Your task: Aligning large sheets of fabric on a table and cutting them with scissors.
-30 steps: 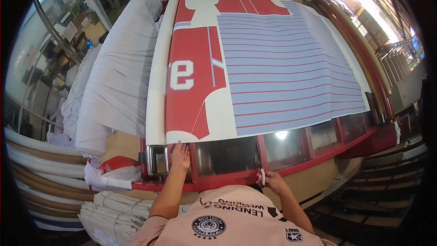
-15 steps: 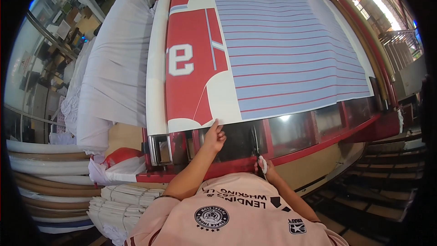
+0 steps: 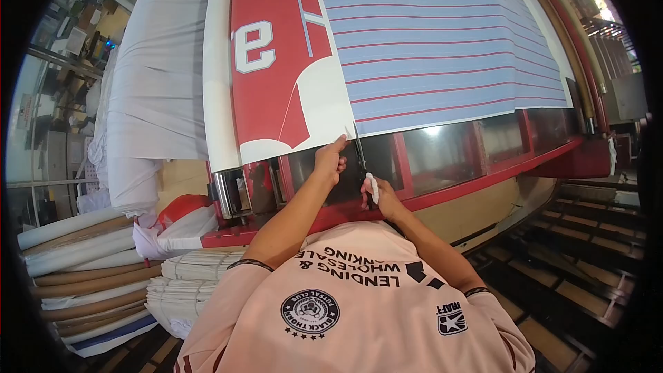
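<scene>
A wide printed sheet (image 3: 324,100) lies over a red-framed machine, with a red panel on its left and a pale blue panel (image 3: 428,55) with thin red stripes on its right. I cannot tell if it is paper or cloth. My left hand (image 3: 330,161) pinches the sheet's near edge at the white gap between the panels. In my right hand (image 3: 384,199) is a pair of scissors (image 3: 360,154) with dark blades and white wrapping on the handle. The blades point away from me, their tips at the sheet's edge just right of my left fingers.
A white roll (image 3: 219,62) runs along the sheet's left side, beside a large white-draped bulk (image 3: 159,83). Rolls (image 3: 90,262) and bundled white material (image 3: 183,290) are stacked at lower left. The machine's red frame rail (image 3: 442,193) passes below my hands. Slatted dark racks (image 3: 573,262) stand at right.
My right hand has raised the scissors from near my body to the sheet's edge, beside my left hand. My left hand stays at that edge. The whole view has shifted.
</scene>
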A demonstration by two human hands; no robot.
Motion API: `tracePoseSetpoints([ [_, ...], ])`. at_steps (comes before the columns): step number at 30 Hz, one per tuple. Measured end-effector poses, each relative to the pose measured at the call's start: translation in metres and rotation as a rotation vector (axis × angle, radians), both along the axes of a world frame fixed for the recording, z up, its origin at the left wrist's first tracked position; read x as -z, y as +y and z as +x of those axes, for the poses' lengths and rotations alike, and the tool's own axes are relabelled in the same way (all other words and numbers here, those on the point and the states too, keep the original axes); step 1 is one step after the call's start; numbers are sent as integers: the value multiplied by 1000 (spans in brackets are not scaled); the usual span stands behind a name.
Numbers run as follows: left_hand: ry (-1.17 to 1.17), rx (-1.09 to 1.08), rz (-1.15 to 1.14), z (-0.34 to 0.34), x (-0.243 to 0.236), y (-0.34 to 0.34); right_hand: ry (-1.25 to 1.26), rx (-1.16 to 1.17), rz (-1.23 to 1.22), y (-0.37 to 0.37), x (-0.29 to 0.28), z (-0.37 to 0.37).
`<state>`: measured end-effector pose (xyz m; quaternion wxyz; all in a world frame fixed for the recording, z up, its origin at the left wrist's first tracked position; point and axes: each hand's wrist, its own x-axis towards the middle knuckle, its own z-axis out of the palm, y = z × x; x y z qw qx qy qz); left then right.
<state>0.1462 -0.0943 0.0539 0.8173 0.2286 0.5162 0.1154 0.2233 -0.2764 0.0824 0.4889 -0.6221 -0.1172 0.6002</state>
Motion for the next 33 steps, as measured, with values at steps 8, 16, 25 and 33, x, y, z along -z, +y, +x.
tracePoseSetpoints([
  [8, 8, 28, 62, 3, -3, -1, 74, 73, 21, 12, -2, 1],
  [16, 59, -4, 89, 6, 1, -3, -1, 113, 18, 21, -4, -2],
  [25, 63, 3, 94, 4, -1, -4, -102, 143, -64, 36, -12, 0],
  [33, 88, 17, 109, 4, -8, -3, -144, 119, -88, 71, -21, 23],
])
